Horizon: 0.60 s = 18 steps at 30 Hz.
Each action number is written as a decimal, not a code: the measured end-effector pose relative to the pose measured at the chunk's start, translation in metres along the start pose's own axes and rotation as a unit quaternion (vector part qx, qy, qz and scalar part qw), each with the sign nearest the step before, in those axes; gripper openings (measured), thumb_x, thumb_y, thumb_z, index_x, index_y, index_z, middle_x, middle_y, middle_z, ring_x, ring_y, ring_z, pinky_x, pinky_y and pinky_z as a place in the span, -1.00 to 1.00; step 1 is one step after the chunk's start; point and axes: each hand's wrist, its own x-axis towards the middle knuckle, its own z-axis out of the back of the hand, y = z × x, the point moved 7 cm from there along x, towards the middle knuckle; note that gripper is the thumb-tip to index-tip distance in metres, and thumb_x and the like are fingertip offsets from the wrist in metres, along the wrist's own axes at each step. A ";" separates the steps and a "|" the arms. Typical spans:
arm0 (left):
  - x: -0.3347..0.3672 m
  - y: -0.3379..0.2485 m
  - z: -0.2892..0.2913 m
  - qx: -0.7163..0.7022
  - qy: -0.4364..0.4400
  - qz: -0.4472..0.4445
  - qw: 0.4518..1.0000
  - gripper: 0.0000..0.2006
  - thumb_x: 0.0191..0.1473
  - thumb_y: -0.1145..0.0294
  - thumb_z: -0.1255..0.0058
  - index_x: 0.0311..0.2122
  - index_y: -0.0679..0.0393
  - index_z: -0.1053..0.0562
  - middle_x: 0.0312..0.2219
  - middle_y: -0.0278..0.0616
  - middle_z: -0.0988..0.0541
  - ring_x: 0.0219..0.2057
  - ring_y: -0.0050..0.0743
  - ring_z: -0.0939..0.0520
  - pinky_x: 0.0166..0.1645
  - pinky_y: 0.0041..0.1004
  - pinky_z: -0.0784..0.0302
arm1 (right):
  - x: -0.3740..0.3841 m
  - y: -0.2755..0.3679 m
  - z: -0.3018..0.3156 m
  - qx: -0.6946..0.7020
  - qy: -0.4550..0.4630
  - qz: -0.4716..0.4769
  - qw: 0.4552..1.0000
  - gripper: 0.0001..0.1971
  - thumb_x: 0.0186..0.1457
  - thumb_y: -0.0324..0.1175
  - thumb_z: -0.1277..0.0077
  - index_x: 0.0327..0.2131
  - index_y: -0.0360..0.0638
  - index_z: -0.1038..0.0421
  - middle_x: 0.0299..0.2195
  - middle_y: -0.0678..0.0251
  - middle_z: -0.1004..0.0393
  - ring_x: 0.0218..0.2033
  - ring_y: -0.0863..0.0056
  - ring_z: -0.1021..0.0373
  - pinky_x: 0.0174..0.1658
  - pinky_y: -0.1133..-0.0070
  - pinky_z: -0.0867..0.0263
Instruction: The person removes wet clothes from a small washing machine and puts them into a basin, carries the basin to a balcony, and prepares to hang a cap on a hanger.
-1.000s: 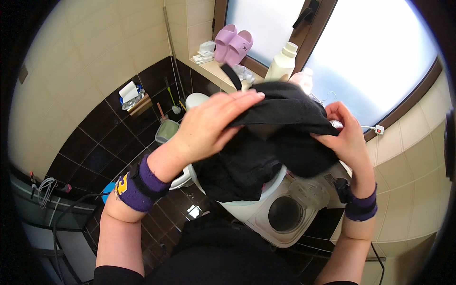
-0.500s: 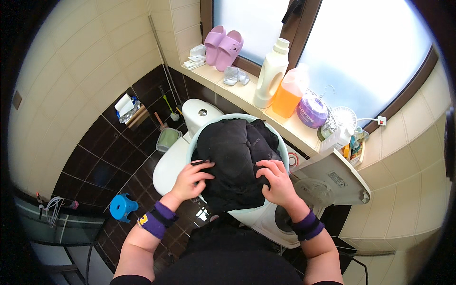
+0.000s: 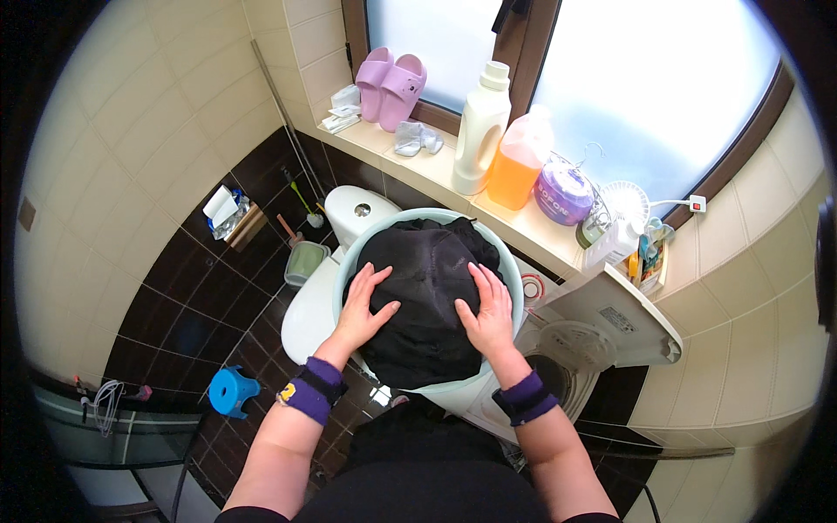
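A pale blue-green basin [image 3: 516, 307] holds a heap of black clothes [image 3: 418, 349]. On top lies a black cloth piece [image 3: 425, 283] with several seams meeting near its middle, shaped somewhat like a cap's crown. My left hand [image 3: 364, 309] rests on its left side, fingers spread. Against its right side lies my right hand [image 3: 486, 312], also with fingers apart. Neither hand grips the cloth. What lies deeper in the basin is hidden under the pile.
Right of the basin stands a washer with its lid [image 3: 615, 322] raised. A white toilet [image 3: 314, 318] is at the left, a blue stool [image 3: 231, 390] on the floor. Along the windowsill are pink slippers [image 3: 392, 91], a cream bottle [image 3: 481, 131], an orange jug [image 3: 519, 170] and a purple tub [image 3: 563, 193].
Both hands have gone from curled fingers pinching at the black cloth's sides to spread fingers lying on it. The cloth's top has shifted and looks flatter. The view has moved slightly.
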 end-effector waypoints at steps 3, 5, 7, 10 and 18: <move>-0.001 0.008 -0.004 -0.014 -0.021 0.019 1.000 -0.39 -0.01 0.22 -0.15 0.18 -0.06 -0.26 0.23 0.19 -0.11 0.29 0.05 -0.08 0.30 -0.19 -0.03 | 0.003 0.002 0.000 -0.012 0.006 -0.010 1.000 -0.37 0.01 -0.06 -0.08 0.18 0.14 -0.19 0.16 0.21 -0.19 0.18 0.15 -0.10 0.24 0.24 0.07; 0.000 0.002 -0.002 -0.006 -0.023 0.024 0.999 -0.39 0.00 0.25 -0.14 0.19 -0.05 -0.25 0.22 0.18 -0.12 0.28 0.06 -0.10 0.30 -0.21 -0.04 | 0.005 -0.001 0.002 0.008 0.012 -0.006 1.000 -0.37 0.01 -0.05 -0.08 0.18 0.15 -0.20 0.15 0.20 -0.19 0.18 0.14 -0.10 0.23 0.24 0.06; -0.001 -0.008 0.000 0.005 -0.018 0.031 0.999 -0.40 0.00 0.26 -0.13 0.19 -0.05 -0.25 0.23 0.15 -0.12 0.28 0.05 -0.11 0.30 -0.21 -0.04 | 0.005 -0.002 0.009 0.026 0.018 0.003 0.999 -0.36 0.01 -0.05 -0.08 0.18 0.14 -0.19 0.15 0.19 -0.20 0.18 0.13 -0.11 0.23 0.23 0.05; -0.010 -0.023 0.006 0.018 -0.028 0.048 0.998 -0.40 0.03 0.29 -0.10 0.21 -0.05 -0.23 0.23 0.10 -0.13 0.27 0.03 -0.13 0.29 -0.22 -0.05 | 0.004 -0.004 0.015 0.049 0.029 0.013 0.998 -0.35 0.00 -0.04 -0.10 0.19 0.13 -0.19 0.15 0.16 -0.20 0.19 0.10 -0.10 0.23 0.19 0.06; -0.054 -0.019 0.008 -0.041 -0.080 0.120 0.989 -0.41 0.10 0.32 0.00 0.25 0.01 -0.16 0.23 0.02 -0.16 0.25 -0.06 -0.18 0.27 -0.24 -0.11 | 0.001 -0.004 0.024 0.091 0.039 0.036 0.994 -0.35 -0.04 -0.09 -0.16 0.16 0.05 -0.26 0.14 0.13 -0.21 0.19 0.08 -0.11 0.23 0.20 0.05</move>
